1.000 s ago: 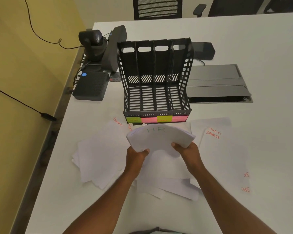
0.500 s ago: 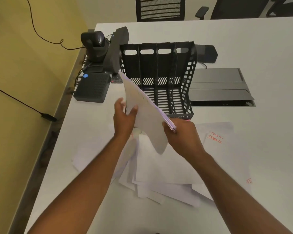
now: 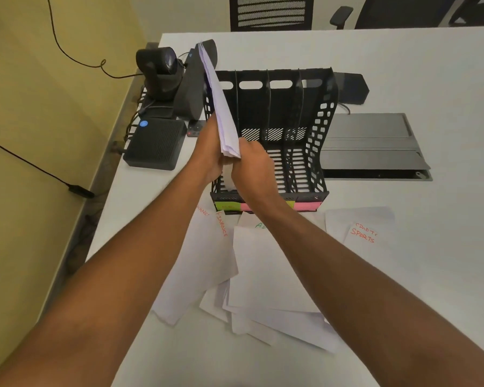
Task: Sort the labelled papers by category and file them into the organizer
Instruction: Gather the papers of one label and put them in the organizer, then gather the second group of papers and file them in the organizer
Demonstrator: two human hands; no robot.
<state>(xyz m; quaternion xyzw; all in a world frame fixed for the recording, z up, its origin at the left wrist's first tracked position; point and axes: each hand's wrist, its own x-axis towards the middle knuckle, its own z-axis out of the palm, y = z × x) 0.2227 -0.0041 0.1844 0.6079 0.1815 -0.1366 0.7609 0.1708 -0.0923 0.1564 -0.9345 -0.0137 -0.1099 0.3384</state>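
Currently a paper stack [image 3: 224, 118] is pinched edge-up between left hand [image 3: 211, 152] and right hand [image 3: 250, 160] over the organizer's [image 3: 319, 129] leftmost slot; loose sheets could catch the divider and crumple.

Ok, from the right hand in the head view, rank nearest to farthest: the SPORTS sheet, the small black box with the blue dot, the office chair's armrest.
1. Small black box, left of the right hand, by the table's edge.
2. SPORTS sheet, lower right, flat on the table.
3. Armrest, beyond the far edge, upper right.
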